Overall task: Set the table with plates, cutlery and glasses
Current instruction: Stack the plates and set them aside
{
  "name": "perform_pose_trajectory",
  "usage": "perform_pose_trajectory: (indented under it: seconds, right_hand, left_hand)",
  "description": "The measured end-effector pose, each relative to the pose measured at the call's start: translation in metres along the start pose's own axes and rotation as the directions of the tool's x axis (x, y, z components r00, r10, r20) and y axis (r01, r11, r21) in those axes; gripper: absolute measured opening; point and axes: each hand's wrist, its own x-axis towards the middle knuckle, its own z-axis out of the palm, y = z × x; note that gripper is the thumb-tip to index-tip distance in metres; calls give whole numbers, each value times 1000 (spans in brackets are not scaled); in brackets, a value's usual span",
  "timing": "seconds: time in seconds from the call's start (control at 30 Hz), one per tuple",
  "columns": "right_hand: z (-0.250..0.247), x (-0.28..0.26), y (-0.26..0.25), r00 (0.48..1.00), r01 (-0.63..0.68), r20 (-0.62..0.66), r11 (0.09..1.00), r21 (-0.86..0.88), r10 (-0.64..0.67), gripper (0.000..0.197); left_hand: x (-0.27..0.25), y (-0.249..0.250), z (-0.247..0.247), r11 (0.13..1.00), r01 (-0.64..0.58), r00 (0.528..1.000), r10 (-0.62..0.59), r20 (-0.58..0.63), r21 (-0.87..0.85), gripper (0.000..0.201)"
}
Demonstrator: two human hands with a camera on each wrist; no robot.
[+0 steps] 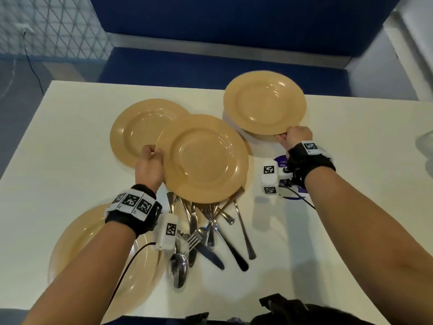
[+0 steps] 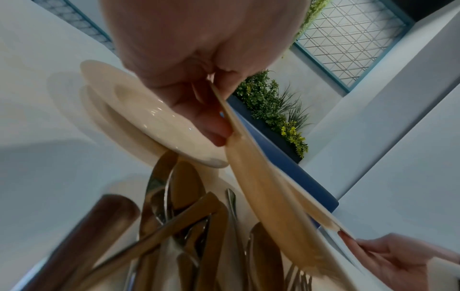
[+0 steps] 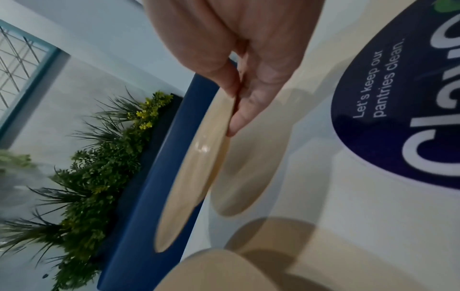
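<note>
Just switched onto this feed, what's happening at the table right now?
A person is laying out round tan plates on the white table. The left hand grips the rim of one tan plate held above a pile of metal cutlery. The right hand pinches the rim of another plate at the far right. Two more plates lie on the table.

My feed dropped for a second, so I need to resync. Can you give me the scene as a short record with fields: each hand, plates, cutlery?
left hand: grips the rim of the middle plate, held above the cutlery
right hand: pinches the near rim of the far right plate, lifted off the table
plates resting: far left plate; near left plate
cutlery: loose pile, unsorted
glasses: none placed
</note>
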Motion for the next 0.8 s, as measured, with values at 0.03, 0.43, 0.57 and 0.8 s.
perform_pose_trajectory:
  seconds: [0.03, 0.43, 0.57, 0.8]
  right_hand:
    - [2, -4, 1, 1000, 5, -16, 1000, 1, -5, 18]
    - [69, -78, 41, 954, 283, 254, 759, -586, -159, 34]
    - [92, -83, 45, 970, 188, 226, 873, -450, -92, 37]
    - [111, -86, 49, 986, 139, 135, 920, -367, -95, 30]
  left_hand:
    - [4, 0, -3, 1000, 8, 1000, -8, -10, -5, 12]
    - [37, 20, -20, 993, 3, 1000, -3, 0, -116, 25]
    - [58, 16, -44, 996, 46, 998, -43, 39, -80, 44]
    - [103, -9, -91, 914, 190, 979, -149, -139, 357, 56]
